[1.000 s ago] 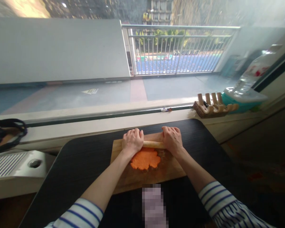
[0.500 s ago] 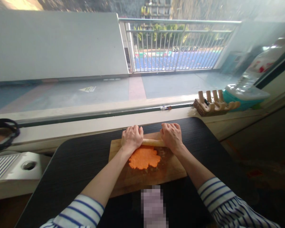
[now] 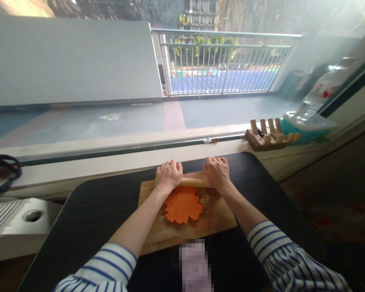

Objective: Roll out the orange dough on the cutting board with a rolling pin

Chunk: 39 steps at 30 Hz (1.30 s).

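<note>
A wooden rolling pin (image 3: pixel 194 183) lies crosswise over the far edge of a flattened orange sheet of dough (image 3: pixel 182 206). My left hand (image 3: pixel 169 174) is wrapped round its left end. Closed over the right end is my right hand (image 3: pixel 216 172), knuckles up. The dough has a ragged, lobed outline and rests on a wooden cutting board (image 3: pixel 219 225). Both ends of the pin are mostly covered by my hands. Pale smears mark the board to the right of the dough.
The board sits on a black table (image 3: pixel 103 211) against a window sill (image 3: pixel 134 164). On the sill are a wooden pronged rack (image 3: pixel 269 136), a teal box (image 3: pixel 304 127) and a clear bottle (image 3: pixel 318 95). A pixelated patch (image 3: pixel 196 265) covers something before me.
More of the dough shows on the near side of the pin, its near edge lying closer to me. Both hands keep their grip on the pin. The camera view has shifted slightly.
</note>
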{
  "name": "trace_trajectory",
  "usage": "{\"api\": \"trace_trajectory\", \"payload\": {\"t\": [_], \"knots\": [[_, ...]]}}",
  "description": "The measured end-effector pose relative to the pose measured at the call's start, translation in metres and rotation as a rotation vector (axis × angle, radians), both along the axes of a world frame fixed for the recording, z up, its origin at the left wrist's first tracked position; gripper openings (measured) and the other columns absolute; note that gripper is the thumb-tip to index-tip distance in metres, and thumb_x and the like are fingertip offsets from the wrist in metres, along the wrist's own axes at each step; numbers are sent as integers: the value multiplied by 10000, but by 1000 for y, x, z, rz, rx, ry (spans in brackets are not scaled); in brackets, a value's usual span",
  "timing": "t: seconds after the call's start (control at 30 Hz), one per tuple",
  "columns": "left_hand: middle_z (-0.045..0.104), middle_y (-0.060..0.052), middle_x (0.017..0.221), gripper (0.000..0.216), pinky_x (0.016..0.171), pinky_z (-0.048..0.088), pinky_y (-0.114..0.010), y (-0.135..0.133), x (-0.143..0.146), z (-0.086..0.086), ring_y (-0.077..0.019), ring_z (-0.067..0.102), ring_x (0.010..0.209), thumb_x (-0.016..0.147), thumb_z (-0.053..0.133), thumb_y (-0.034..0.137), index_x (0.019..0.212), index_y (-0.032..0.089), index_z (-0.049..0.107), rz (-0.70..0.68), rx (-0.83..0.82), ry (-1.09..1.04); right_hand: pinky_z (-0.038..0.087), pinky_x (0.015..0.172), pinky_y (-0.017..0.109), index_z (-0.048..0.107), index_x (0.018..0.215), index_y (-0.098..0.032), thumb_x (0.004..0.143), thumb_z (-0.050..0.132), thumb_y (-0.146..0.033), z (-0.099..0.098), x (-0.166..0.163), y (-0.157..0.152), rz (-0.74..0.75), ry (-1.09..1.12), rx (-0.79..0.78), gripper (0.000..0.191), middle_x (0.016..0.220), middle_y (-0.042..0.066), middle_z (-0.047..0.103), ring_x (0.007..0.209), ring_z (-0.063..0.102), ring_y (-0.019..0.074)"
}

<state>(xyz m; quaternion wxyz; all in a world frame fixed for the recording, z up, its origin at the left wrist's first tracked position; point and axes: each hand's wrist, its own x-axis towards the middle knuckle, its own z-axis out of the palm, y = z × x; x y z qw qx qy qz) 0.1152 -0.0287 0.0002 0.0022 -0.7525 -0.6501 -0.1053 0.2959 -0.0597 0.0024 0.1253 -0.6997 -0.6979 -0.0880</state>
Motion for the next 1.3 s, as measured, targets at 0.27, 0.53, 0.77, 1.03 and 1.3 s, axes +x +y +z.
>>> {"api": "trace_trajectory", "payload": {"t": [0.27,0.53,0.77,1.03,1.3], "knots": [[697,-85,898,467,792,447,-337,-15,-13,4,-219,634,900,971,224,385,814,201,624,-168,46,-37,299,858,323,623,882,-189,902,427,-192,0,0,-1,-46,51,-20,198,928,84,714,879,624,188],[648,-119,897,501,816,422,-370,-35,-26,1,-229,579,890,981,229,415,839,162,636,-382,184,49,322,830,301,644,905,-193,897,448,-195,3,-1,-8,-67,142,-6,196,911,64,727,876,645,176],[626,-115,855,534,798,410,-383,-51,-32,19,-234,562,860,973,248,454,805,165,665,-306,224,87,328,882,272,630,1021,-216,932,411,-216,5,-3,-42,-9,221,11,236,999,24,719,962,630,141],[634,-104,875,581,755,433,-365,-101,-68,8,-233,579,875,977,229,467,798,159,688,-81,64,26,240,1027,420,621,1065,-214,960,363,-301,1,-34,-71,291,187,9,291,1136,73,673,1044,578,214],[639,-107,857,507,771,443,-383,-109,-73,6,-249,586,873,970,285,437,784,157,665,-11,97,47,172,1071,490,603,1092,-223,961,350,-296,-1,-52,-64,338,115,-81,294,1173,71,648,1078,547,229]]}}
